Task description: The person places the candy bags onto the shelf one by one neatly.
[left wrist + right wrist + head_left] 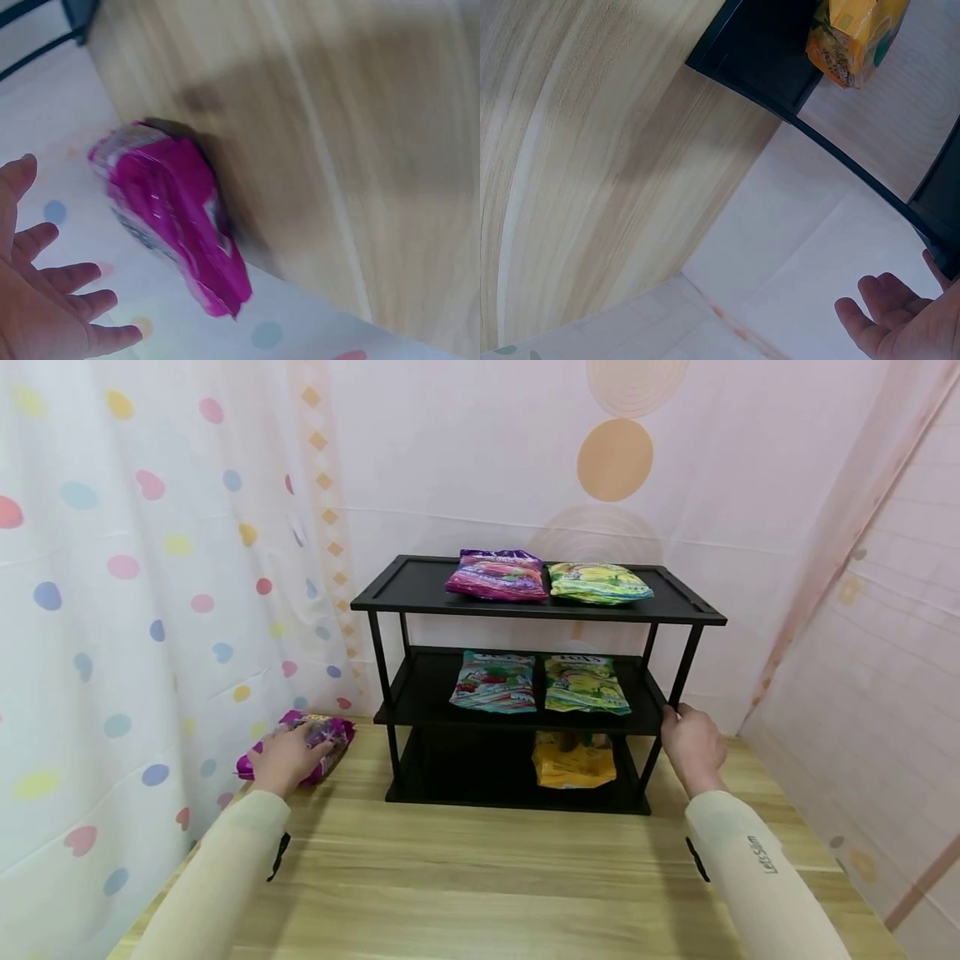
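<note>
In the head view my left hand (288, 758) is over a purple snack bag (337, 735) at the table's left side. The left wrist view shows its spread fingers beside the crinkled magenta bag (169, 195), with a gap between them. My right hand (693, 745) holds the black three-tier rack (517, 718) at its right front post, by the middle shelf. In the right wrist view, one finger of the right hand (900, 322) meets the rack's corner while the other fingers extend loosely. The right thumb is hidden there.
On the top shelf lie a purple-pink bag (498, 577) and a yellow-green bag (598, 583). The middle shelf bears a teal-red bag (495, 682) and a yellow bag (585, 685). An orange bag (573, 766) sits on the bottom shelf. Curtains (465, 468) surround the wooden table (480, 877).
</note>
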`<state>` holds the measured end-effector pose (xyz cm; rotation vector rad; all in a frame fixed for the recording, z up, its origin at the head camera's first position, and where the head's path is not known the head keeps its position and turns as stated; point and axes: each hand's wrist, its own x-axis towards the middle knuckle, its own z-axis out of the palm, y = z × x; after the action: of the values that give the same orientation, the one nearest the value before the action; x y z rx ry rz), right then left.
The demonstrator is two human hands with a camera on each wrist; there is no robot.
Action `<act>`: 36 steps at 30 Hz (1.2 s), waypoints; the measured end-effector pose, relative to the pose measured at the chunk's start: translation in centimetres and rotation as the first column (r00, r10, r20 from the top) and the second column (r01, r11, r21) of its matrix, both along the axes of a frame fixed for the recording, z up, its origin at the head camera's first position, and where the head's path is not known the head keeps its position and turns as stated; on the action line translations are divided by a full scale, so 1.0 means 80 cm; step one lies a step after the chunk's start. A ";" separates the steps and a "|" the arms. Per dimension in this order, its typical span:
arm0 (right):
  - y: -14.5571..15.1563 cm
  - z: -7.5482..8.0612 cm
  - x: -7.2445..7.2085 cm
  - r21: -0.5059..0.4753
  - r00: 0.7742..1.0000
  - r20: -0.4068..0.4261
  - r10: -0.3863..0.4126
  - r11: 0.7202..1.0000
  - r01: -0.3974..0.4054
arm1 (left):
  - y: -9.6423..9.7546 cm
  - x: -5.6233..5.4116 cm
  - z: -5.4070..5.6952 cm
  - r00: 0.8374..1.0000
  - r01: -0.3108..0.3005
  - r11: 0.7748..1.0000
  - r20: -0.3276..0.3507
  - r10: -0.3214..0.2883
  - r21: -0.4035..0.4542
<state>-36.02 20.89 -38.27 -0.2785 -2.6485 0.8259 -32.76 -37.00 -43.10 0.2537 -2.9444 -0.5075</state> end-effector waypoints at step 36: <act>0.000 0.001 -0.001 -0.021 1.000 -0.007 -0.014 1.000 0.014 | -0.015 -0.015 -0.053 0.989 -0.065 0.981 0.123 0.088 -0.185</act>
<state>-36.06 20.88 -38.22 -0.2982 -2.6300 0.8492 -33.96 -38.24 -47.38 0.3905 -3.0666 -0.2192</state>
